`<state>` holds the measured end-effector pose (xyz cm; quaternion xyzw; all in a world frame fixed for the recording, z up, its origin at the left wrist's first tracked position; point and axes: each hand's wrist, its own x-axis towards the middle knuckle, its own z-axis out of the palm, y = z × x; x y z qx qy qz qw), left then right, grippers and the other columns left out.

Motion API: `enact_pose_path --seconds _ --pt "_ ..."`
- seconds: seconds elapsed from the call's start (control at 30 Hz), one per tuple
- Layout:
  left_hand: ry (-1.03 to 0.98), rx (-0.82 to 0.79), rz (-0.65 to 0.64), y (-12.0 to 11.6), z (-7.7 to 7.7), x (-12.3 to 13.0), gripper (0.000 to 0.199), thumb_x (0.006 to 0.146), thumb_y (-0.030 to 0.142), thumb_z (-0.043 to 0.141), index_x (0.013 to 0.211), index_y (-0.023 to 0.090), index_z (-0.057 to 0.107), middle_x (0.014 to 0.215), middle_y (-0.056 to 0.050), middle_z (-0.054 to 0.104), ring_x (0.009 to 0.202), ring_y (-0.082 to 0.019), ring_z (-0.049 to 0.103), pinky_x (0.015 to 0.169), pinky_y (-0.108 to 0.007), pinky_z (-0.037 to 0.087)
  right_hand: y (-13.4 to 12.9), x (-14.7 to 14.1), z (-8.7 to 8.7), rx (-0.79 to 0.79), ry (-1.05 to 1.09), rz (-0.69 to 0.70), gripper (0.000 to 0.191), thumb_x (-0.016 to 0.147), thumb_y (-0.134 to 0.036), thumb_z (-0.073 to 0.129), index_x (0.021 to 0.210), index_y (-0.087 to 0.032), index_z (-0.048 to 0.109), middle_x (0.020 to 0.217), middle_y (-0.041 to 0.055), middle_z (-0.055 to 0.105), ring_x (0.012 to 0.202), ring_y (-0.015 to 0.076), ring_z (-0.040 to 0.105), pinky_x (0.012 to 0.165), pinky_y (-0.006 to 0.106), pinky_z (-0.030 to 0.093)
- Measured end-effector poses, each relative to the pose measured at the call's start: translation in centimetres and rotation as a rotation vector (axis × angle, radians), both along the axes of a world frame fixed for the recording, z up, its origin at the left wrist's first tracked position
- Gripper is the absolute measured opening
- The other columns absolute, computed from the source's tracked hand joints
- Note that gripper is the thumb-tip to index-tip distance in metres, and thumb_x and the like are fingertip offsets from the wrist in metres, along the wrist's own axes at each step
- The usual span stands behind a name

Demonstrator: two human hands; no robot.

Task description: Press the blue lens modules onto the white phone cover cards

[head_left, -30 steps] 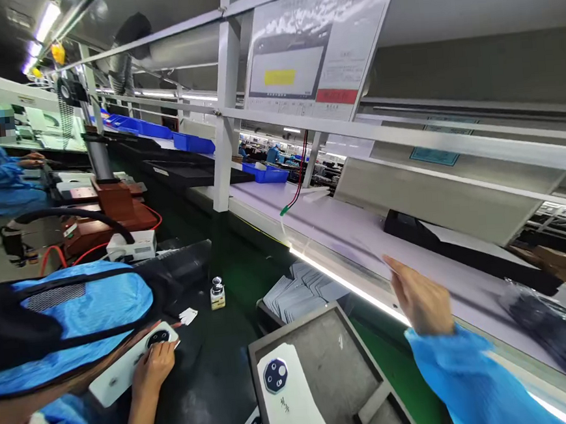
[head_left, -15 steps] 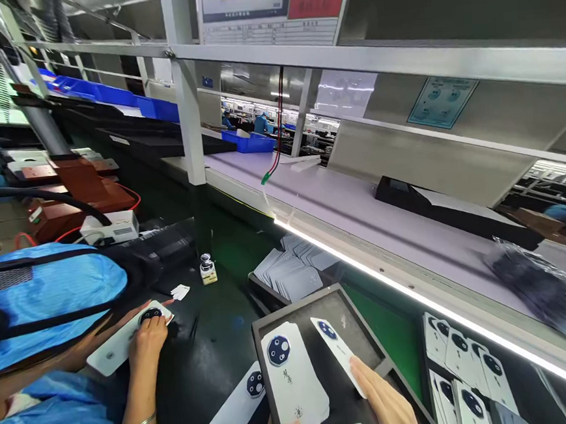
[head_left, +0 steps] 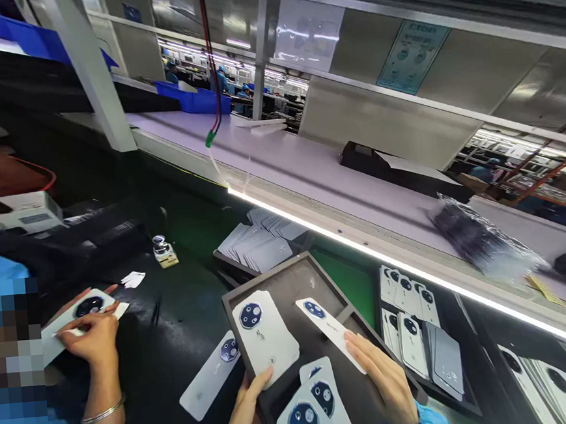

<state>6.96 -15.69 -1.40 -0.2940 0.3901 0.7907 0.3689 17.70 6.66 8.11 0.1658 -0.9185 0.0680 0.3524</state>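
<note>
Pinching a white plastic phone back cover with a round blue camera ring (head_left: 328, 326) by its lower edge, the right hand (head_left: 388, 390) kept it tilted over the dark grey rectangular tray (head_left: 293, 280), apparently to keep fingers off its face. The left hand (head_left: 245, 417) closed thumb and fingers on the near edge of a second white cover (head_left: 266, 336) lying flat inside the tray. Bare tray floor lay beyond both covers; a co-worker's hand (head_left: 94, 338) worked well apart, left.

White phone backs (head_left: 264, 334) with dark blue camera rings — dark grey tray (head_left: 288, 280) — black counter (head_left: 186, 350), green strip — pale lilac conveyor belt (head_left: 319, 176) — blue bins (head_left: 190, 96).
</note>
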Motion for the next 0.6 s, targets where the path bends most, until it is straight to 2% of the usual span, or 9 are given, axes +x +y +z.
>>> enact_pose_path --seconds 0.07,0.2,0.37,0.47,0.6 --pt "-0.048 0.020 0.034 1.2 1.0 1.2 0.037 0.087 0.011 0.064 0.122 0.019 0.059 0.102 -0.007 0.073 0.094 -0.022 0.071 0.088 -0.031 0.056 0.1 1.7 0.0 -0.004 -0.026 0.009 0.044 0.102 -0.019 0.029 0.143 -0.018 0.045 0.125 0.0108 0.064 0.118 0.0227 0.060 0.099 0.037 0.053" --pt "-0.085 0.010 0.065 1.7 2.8 0.4 0.043 0.086 0.007 0.064 0.128 0.014 0.056 0.093 -0.007 0.076 0.085 -0.022 0.073 0.085 -0.030 0.058 0.1 4.6 -0.6 0.038 -0.017 0.009 0.045 0.103 -0.018 0.026 0.143 -0.016 0.045 0.124 0.0112 0.065 0.120 0.0224 0.057 0.100 0.036 0.051" --pt "-0.063 0.033 0.068 1.8 3.3 0.0 0.043 0.088 0.006 0.060 0.129 0.015 0.056 0.095 -0.007 0.076 0.088 -0.023 0.073 0.089 -0.033 0.058 0.3 6.9 -1.8 0.060 -0.010 -0.077 0.043 0.102 -0.017 0.032 0.143 -0.016 0.045 0.124 0.0106 0.065 0.120 0.0217 0.057 0.100 0.034 0.051" --pt "-0.046 0.060 0.062 1.9 2.8 0.2 0.041 0.087 0.007 0.061 0.127 0.017 0.059 0.100 -0.007 0.075 0.093 -0.023 0.072 0.093 -0.033 0.056 0.4 6.3 -1.4 0.012 -0.051 -0.092 0.045 0.102 -0.017 0.027 0.145 -0.019 0.043 0.126 0.0102 0.063 0.122 0.0225 0.056 0.101 0.038 0.052" --pt "-0.031 0.071 0.052 2.0 2.0 0.6 0.043 0.085 0.008 0.065 0.125 0.019 0.060 0.105 -0.006 0.074 0.101 -0.023 0.070 0.099 -0.033 0.053 0.8 1.8 -0.2 0.056 -0.015 -0.061 0.044 0.101 -0.011 0.027 0.141 -0.015 0.044 0.120 0.0145 0.066 0.123 0.0218 0.055 0.101 0.041 0.052"
